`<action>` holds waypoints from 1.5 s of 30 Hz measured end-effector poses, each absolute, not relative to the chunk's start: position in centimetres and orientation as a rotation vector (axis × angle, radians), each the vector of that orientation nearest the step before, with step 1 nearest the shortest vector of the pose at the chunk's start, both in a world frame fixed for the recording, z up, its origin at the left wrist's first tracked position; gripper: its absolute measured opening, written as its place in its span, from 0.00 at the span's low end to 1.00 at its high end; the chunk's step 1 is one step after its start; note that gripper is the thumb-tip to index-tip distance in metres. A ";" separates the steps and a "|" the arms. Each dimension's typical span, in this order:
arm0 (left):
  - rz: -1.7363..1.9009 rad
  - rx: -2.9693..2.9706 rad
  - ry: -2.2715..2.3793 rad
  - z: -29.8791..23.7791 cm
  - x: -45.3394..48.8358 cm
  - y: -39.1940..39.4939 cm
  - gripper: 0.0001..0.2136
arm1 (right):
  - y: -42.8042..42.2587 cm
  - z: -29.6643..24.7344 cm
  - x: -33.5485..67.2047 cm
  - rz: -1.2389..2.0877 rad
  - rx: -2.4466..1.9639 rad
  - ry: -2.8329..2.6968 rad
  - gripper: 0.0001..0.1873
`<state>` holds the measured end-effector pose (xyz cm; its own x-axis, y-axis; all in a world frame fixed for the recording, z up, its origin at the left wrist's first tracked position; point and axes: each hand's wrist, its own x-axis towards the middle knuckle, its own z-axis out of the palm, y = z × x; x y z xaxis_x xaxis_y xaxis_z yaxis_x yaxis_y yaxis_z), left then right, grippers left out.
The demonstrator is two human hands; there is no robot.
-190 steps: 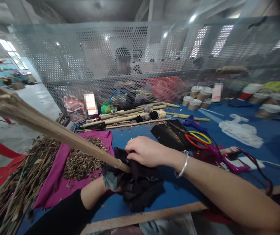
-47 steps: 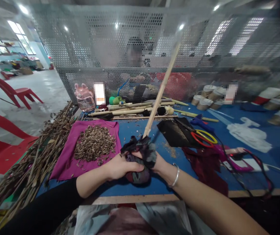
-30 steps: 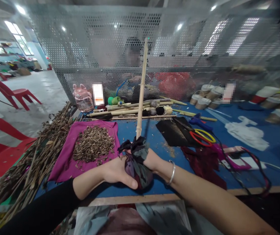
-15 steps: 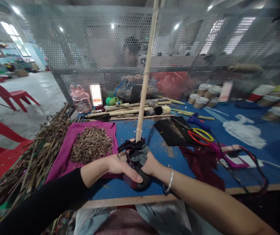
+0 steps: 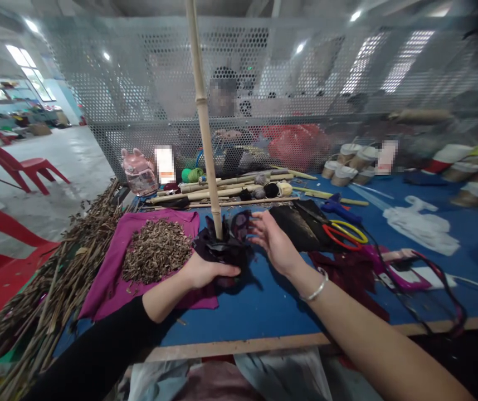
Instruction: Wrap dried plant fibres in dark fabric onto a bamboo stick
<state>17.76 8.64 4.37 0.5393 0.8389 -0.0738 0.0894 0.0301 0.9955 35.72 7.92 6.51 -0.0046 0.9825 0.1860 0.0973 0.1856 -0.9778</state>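
Note:
A long bamboo stick (image 5: 203, 111) stands almost upright, its lower end buried in a dark cloth bundle (image 5: 224, 249) on the blue table (image 5: 272, 306). My left hand (image 5: 203, 271) is closed around the bottom of that bundle, holding it. My right hand (image 5: 273, 240) hovers just right of the bundle, fingers spread, touching or nearly touching a flap of the cloth. A silver bangle sits on the right wrist.
A magenta cloth (image 5: 109, 273) with a heap of dried brown bits (image 5: 155, 250) lies to the left, beside a pile of dry twigs (image 5: 42, 312). Black cloth and scissors (image 5: 341, 233) lie to the right, bamboo sticks (image 5: 222, 192) behind. A person sits beyond the perforated mesh screen (image 5: 306, 83).
The stick has swung from leaning right to nearly upright and slid left. My right hand has let go of the bundle and opened; the left hand still grips it.

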 end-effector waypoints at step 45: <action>0.899 1.749 0.652 3.1 17.0 9.8 0.10 | 7.0 7.4 34.2 0.132 -1.135 -2.408 0.10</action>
